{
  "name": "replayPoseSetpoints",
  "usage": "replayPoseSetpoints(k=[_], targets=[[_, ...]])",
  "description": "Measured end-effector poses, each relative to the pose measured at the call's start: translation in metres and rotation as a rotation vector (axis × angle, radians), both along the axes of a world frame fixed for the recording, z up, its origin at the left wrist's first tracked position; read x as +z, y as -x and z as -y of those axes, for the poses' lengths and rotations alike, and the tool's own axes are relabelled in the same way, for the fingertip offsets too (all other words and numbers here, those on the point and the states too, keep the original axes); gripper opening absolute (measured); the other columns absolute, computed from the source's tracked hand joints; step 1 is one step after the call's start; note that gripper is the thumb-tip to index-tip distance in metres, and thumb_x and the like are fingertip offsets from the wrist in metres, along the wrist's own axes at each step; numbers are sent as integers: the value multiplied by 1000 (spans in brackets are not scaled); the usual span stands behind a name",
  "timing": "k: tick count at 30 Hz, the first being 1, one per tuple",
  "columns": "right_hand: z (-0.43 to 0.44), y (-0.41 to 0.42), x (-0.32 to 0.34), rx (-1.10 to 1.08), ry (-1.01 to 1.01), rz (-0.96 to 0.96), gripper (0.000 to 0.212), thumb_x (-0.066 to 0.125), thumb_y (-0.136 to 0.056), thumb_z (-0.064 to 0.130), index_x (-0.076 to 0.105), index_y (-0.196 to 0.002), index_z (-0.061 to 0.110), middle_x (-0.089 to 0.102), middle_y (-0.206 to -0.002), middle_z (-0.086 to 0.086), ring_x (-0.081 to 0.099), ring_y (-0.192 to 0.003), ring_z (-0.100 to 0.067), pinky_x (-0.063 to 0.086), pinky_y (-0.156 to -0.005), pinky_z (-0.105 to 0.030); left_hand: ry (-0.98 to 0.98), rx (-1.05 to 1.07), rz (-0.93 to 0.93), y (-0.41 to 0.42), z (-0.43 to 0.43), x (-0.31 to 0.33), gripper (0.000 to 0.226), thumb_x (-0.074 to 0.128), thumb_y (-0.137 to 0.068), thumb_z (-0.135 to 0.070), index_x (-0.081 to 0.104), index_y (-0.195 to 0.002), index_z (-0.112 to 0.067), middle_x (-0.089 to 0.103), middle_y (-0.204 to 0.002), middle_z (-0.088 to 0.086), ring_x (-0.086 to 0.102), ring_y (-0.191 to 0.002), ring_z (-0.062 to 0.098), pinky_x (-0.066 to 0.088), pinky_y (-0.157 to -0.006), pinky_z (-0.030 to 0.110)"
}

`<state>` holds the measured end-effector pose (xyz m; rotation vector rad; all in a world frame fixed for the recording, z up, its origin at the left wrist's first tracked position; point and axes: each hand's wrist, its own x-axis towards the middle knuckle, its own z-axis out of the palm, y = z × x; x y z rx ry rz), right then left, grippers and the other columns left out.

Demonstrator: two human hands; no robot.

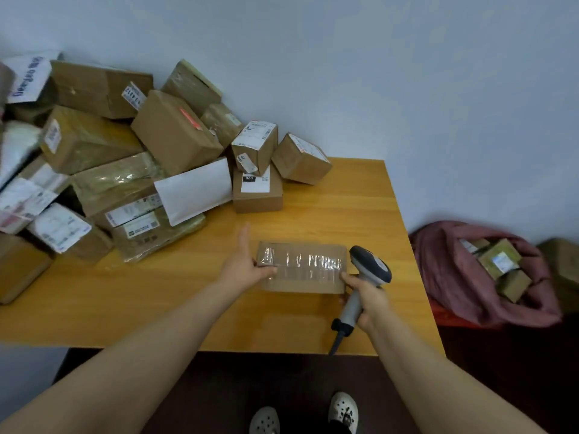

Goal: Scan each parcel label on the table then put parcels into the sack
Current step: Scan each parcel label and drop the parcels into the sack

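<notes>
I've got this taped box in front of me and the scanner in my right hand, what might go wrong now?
The taped box shows glossy tape and no label on top, so the scanner in your right hand may read nothing until it is turned. Your left hand holds only one end; it could slip. The stacked parcels behind lean loosely and might slide.

Bare forearms point(163, 339); white perforated clogs point(344, 410), dark speckles on right one.
</notes>
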<state>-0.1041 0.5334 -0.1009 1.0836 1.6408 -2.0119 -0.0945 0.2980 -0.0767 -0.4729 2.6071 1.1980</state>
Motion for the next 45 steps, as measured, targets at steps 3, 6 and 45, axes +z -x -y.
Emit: replayPoseSetpoints(k=[3,6,45], targets=[[-6,-10,-5,-23,-62,34,26,79,-77,10,64,-97,0,63,-85,-13,59,-76,-28,51,-67,-41,126,-194,60,-8,-3,1,75,73,-82,-33,31,-144,-31,53,-90,-2,55,-78,16,42,-64,27],[-14,-17,-5,-29,-65,46,26,79,-78,11,63,-96,2,63,-87,-12,59,-79,-29,52,-79,-46,210,-237,85,-19,-9,2,58,67,-83,-33,40,-135,-29,55,-93,-2,55,-84,19,44,-67,29],[-11,-46,18,239,57,21,31,71,-80,-2,61,-110,2,67,-86,-12,65,-69,-24,49,-55,-32,492,-387,154,-2,-17,-1,105,62,-80,-61,-2,-154,-23,0,-161,9,2,-148,28,18,-118,49]])
